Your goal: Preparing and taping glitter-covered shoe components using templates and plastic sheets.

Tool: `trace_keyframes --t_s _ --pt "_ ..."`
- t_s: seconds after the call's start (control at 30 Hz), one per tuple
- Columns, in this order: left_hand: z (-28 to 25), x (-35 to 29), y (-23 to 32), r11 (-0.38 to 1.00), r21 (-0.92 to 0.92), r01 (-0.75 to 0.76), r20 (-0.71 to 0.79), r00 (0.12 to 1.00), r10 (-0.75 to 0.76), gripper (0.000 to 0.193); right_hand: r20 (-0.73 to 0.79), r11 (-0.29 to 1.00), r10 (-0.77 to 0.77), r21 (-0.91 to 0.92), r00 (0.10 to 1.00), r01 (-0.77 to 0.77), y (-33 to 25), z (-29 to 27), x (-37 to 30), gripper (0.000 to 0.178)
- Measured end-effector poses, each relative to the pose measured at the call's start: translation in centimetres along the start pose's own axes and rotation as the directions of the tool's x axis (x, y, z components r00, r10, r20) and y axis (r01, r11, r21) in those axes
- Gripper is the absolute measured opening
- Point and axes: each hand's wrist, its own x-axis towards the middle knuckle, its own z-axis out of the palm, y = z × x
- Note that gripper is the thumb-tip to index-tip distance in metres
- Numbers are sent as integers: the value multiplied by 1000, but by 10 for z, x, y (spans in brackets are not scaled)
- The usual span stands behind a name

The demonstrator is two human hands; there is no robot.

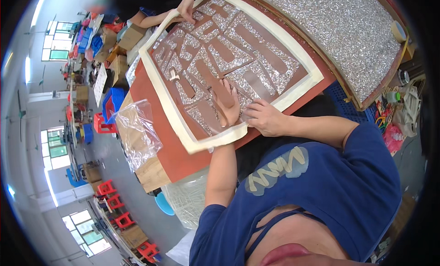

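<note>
A cream-bordered sheet (199, 144) carries brown elongated shapes amid silver glitter patches. My left forearm passes beneath its near border. My left hand (232, 111) shows inside the border, palm up with fingers stretched out, beside a brown strip (223, 94); part of it is hidden. On the near border, my right hand (267, 119) is closed, its fingertips pinching the cream edge. At the far side another person's hand (186, 8) touches the sheet's corner. A small whitish piece (173, 74) lies on the sheet's left part.
A reddish-brown board (167, 158) lies below the sheet. A glittery silver panel (339, 32) stands at the far right, with a tape roll (398, 31) at its edge. Clear plastic (137, 133) hangs at the left. Blue crates (113, 103) and red stools (123, 220) stand beyond.
</note>
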Motion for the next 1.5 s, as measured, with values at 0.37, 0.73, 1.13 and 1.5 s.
trace_keyframes --t_s 0.37,0.73,1.13,1.5 --pt "13 5 -7 999 -21 27 106 994 -24 48 -88 984 -88 -165 992 73 -11 14 17 14" --pt "5 10 14 994 7 107 144 984 -106 57 -494 983 181 70 851 -169 47 -81 48 10" --pt "8 11 -24 990 -123 68 384 923 -16 44 -140 962 117 -229 983 -147 18 -32 -21 40" --pt "14 -1 26 973 -69 -221 165 959 230 49 -263 930 363 168 894 -328 37 -45 -6 11"
